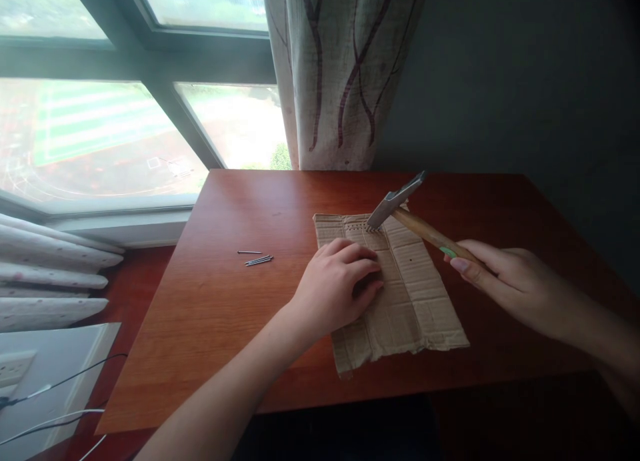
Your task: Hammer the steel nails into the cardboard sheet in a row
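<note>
A flat piece of brown cardboard (385, 314) with creases lies on the table, with rows of small dark holes or marks near its far edge. My left hand (343, 274) rests on the left part of this cardboard, its fingers curved and a gap showing by the thumb; nothing is seen in it. A hammer (425, 231) is gripped near the end of its wooden handle by my right hand (500, 271). The metal head is tilted over the far part of the cardboard, close to the marks; whether it touches is unclear.
Several nails (259, 260) lie on the wooden table (210, 327) left of the cardboard. Behind the table hangs a curtain (345, 81) beside a window. Cables (55, 417) and a wall socket (15, 371) are at the lower left.
</note>
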`<state>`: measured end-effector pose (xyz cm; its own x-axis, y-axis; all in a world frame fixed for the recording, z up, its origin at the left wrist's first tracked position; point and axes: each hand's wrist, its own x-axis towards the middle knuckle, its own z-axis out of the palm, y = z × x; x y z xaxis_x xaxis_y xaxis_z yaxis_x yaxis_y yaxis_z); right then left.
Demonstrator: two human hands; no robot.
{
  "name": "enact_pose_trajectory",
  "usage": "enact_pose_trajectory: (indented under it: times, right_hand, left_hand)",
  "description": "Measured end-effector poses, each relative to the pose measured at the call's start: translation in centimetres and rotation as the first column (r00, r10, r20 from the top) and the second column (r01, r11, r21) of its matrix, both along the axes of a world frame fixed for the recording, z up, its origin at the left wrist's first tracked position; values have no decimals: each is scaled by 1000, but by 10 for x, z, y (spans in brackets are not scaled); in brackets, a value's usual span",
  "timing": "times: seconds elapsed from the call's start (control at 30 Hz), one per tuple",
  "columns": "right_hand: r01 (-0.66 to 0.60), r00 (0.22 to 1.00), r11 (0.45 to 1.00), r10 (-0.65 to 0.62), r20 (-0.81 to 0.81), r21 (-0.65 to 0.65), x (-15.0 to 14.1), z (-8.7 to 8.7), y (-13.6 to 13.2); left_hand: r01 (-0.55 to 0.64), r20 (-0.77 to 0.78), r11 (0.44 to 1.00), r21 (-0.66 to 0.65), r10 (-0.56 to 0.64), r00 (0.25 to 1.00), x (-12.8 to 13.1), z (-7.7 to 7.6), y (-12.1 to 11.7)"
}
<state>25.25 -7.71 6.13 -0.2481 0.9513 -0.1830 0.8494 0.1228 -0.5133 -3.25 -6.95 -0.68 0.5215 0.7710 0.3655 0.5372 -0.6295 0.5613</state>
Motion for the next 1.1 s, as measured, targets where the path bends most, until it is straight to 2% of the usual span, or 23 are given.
enact_pose_trajectory:
  times: [0.1, 0.3, 0.53, 0.73, 1.1]
  right_hand:
    - [12, 1000, 999, -12, 6, -40, -1, 4, -1]
    - [34, 999, 999, -34, 19, -11, 1, 4, -2]
    - [-17, 999, 999, 18, 28, -34, -6, 6, 0]
    - [-30, 999, 999, 28, 37, 44, -2, 3, 0]
    - [-35, 999, 997, 33, 34, 71, 0, -3, 1]
  left_hand:
    - [0, 2, 1000, 3, 0, 1000, 0, 0, 0]
    - [-4, -3, 1000, 0, 4, 1000, 0, 0, 0]
    - [1, -3, 1000, 5, -1, 1000, 0, 1, 0]
    - [-3, -1, 1000, 9, 3, 1000, 0, 0, 0]
    - [4, 0, 1000, 3, -4, 1000, 0, 0, 0]
